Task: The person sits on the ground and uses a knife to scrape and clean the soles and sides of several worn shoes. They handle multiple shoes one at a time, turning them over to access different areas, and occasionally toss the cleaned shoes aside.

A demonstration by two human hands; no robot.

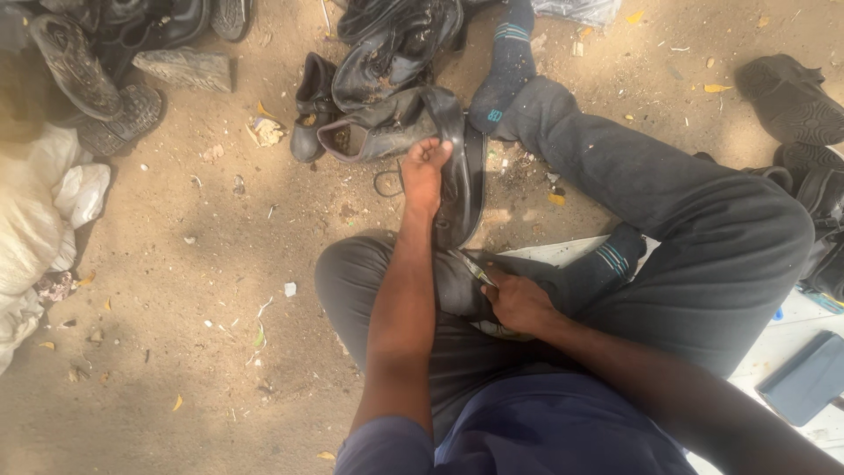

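Your left hand [425, 167] is clamped on the upper of a worn black boot [440, 167], which stands sole-outward between your knees on the sandy ground [220, 290]. Your right hand [519, 303] is closed around a small blade [472, 266] (tip against the boot's heel edge).

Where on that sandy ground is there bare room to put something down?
The widest free patch is the sandy ground between the white sacks and the person's bent knee, only littered with scraps. It is crowded at the top: piled black boots, and the worn black boot gripped by the left hand.
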